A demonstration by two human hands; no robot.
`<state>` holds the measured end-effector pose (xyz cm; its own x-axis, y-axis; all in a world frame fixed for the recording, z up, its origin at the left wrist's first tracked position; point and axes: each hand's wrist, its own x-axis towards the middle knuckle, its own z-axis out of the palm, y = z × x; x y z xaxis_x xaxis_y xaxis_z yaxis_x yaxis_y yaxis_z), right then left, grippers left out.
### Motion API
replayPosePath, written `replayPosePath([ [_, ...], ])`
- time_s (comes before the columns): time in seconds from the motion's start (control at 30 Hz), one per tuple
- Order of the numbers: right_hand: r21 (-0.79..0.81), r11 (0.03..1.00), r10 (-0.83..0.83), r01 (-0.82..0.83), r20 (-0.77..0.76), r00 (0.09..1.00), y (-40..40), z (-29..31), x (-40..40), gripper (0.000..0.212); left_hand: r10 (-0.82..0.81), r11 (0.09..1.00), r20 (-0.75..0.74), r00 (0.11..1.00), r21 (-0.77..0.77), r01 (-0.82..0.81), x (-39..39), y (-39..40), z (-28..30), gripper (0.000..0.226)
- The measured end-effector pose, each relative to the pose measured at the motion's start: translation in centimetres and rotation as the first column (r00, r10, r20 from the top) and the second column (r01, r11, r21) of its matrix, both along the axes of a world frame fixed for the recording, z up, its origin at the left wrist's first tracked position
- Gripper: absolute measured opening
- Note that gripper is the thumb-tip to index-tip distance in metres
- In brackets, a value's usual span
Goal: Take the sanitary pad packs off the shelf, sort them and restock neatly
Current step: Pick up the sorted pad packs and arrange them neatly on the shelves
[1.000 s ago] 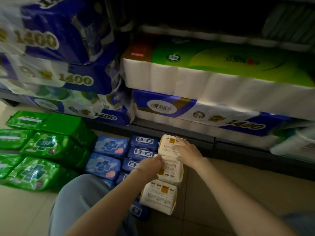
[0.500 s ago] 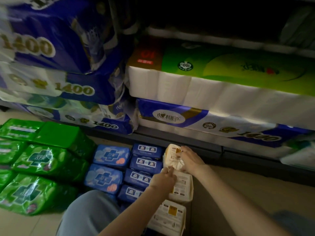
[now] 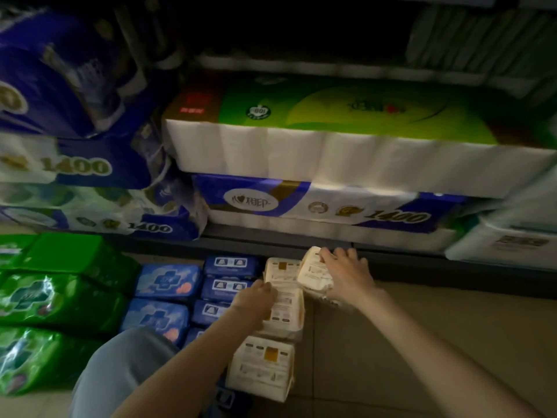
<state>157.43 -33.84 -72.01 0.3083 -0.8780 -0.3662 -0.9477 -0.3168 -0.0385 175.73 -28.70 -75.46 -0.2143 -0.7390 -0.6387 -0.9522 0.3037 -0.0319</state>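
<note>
A tilted cream pack (image 3: 313, 273) is gripped by the right hand (image 3: 349, 274) just in front of the shelf (image 3: 391, 260). The left hand (image 3: 256, 300) is laid with curled fingers on a cream pack in the row (image 3: 271, 357) on the floor (image 3: 391, 342), beside blue packs (image 3: 168, 280) and green packs (image 3: 45, 300).

Bare forearms, no sleeves showing; light blue-grey trousers (image 3: 120, 366) cover the knee.

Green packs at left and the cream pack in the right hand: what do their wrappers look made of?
Green packs: thin glossy plastic film, judging by bright glare streaks and crinkles. Cream pack, held by the right hand: soft matte wrapper with printed labels and no glare; plastic or paper-like, the blur leaves it open.
</note>
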Motion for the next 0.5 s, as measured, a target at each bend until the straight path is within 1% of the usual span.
replayPosePath([
  [0.03,-0.018,0.999,-0.031,0.031,0.017,0.999,0.2,1.2,-0.8,0.082,-0.002,1.0,0.01,1.0,-0.004,0.002,0.2,-0.4,0.6,0.074],
  [0.1,-0.056,0.995,-0.071,0.076,0.091,0.993,0.1,4.0,-2.1,0.077,-0.017,1.0,0.039,0.999,-0.02,0.018,0.9,-1.4,1.8,0.086],
  [0.2,-0.046,0.995,-0.073,0.088,0.258,0.963,-0.1,8.4,-3.0,0.065,-0.053,0.998,0.08,0.995,-0.023,0.055,0.8,-1.7,2.4,0.104],
  [0.27,-0.06,0.995,-0.056,0.079,0.316,0.947,-0.1,10.9,-3.4,0.063,-0.095,0.995,0.111,0.989,0.009,0.095,-0.3,-1.2,1.5,0.11],
  [0.37,-0.102,0.991,-0.043,0.086,0.371,0.928,0.4,13.0,-4.3,0.062,-0.202,0.979,0.151,0.968,0.041,0.197,-1.9,-0.3,-0.2,0.116],
  [0.43,-0.119,0.987,-0.057,0.111,0.386,0.921,0.5,13.6,-5.0,0.062,-0.235,0.972,0.151,0.96,0.008,0.236,-2.5,-0.4,-0.5,0.116],
  [0.5,-0.111,0.984,-0.087,0.139,0.382,0.92,0.3,13.8,-5.4,0.062,-0.218,0.973,0.119,0.969,-0.053,0.225,-2.6,-0.7,-0.4,0.111],
])
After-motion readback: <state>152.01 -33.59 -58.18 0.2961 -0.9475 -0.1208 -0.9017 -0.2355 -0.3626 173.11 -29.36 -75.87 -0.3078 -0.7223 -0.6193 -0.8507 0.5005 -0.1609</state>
